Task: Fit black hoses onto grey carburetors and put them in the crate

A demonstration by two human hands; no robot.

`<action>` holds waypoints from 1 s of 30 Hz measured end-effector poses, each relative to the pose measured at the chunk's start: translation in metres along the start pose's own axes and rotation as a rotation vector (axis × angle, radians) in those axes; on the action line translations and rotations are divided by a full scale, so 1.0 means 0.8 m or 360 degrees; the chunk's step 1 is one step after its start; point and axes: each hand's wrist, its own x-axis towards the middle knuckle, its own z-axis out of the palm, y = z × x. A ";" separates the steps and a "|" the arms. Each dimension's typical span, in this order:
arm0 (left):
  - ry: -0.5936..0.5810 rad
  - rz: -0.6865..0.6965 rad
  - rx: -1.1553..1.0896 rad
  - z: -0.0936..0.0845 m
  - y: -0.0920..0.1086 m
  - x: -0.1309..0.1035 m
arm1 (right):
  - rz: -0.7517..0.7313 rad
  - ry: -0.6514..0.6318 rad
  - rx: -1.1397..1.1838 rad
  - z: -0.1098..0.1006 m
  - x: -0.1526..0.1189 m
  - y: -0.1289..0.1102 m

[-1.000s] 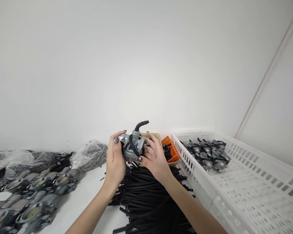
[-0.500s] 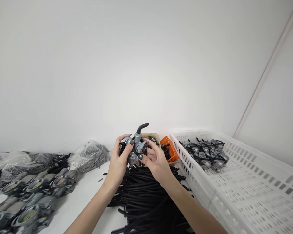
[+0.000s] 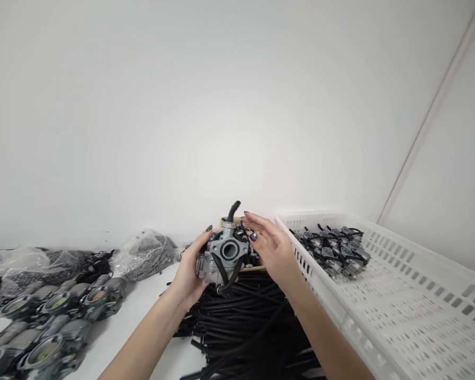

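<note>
L hand (image 3: 188, 272) fingers gripped metal carb. (image 3: 220, 247); R hand (image 3: 276, 254) fingers stood parted, just right of it. Similar units (image 3: 346, 252) lay in white crate (image 3: 404, 306), right side.

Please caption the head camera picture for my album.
Left hand holding a grey metal part above black tubes, the right hand open beside it.

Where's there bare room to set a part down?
Bare white tabletop lies between the metal parts at left and the black hoses. The white crate floor is bare nearer you and right of its clustered carburetors. Crowded: the hoses, those metal parts, and the box behind the held carburetor.
</note>
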 end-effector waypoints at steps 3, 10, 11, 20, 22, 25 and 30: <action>-0.0287 -0.0384 -0.0080 0.004 -0.007 -0.005 | -0.0067 0.0007 0.0253 -0.005 0.007 0.002; -0.0504 -0.0672 -0.0096 0.007 -0.015 -0.011 | 0.0057 0.0117 0.0374 -0.009 0.010 0.008; -0.0514 -0.0676 -0.0090 0.006 -0.015 -0.011 | 0.0065 0.0100 0.0387 -0.010 0.010 0.007; -0.0292 -0.0346 -0.0133 0.005 -0.012 -0.014 | 0.0027 0.0122 0.0377 -0.004 0.008 0.007; -0.0300 -0.0316 -0.0142 0.005 -0.010 -0.016 | 0.0050 0.0173 0.0361 -0.002 0.006 0.007; -0.0376 -0.0311 -0.0119 0.005 -0.007 -0.019 | 0.0065 0.0156 0.0324 -0.006 0.002 0.001; -0.0224 0.0199 0.0022 0.005 -0.007 -0.023 | 0.0082 -0.0077 0.0282 0.001 -0.021 -0.021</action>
